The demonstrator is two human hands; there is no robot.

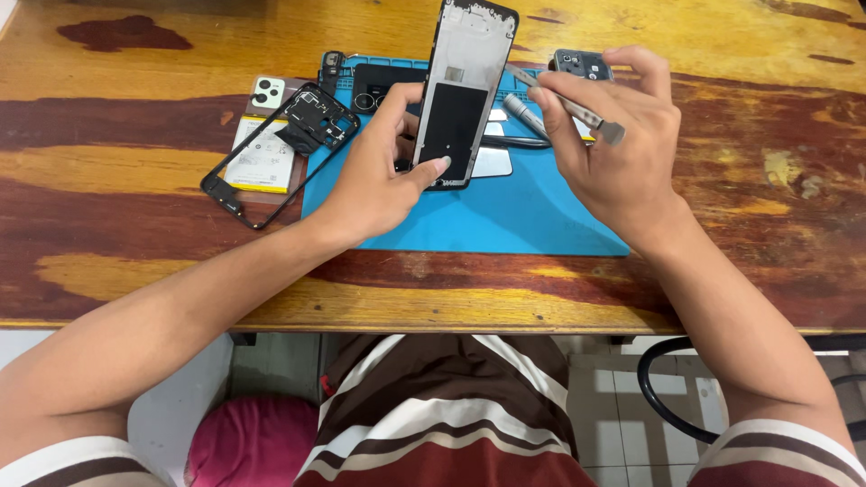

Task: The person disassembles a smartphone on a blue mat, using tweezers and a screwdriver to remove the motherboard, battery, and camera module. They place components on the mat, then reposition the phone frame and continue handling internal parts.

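While our left hand (383, 176) is pinching the phone chassis (465, 90) by its lower end and standing it upright over the blue mat (532, 212), our right hand (613, 135) is closing its fingers around metal tweezers (566, 104), their tip touching the chassis edge. We are judging the grip thin: with thumb and fingers only at the bottom, sideways pressure from the tweezers could be tipping the chassis onto the mat or letting the tip skid across its inner plate. A black midframe (284, 149) is lying on a battery (262, 158) at the left, and a camera module (582, 63) is sitting beyond our right hand.
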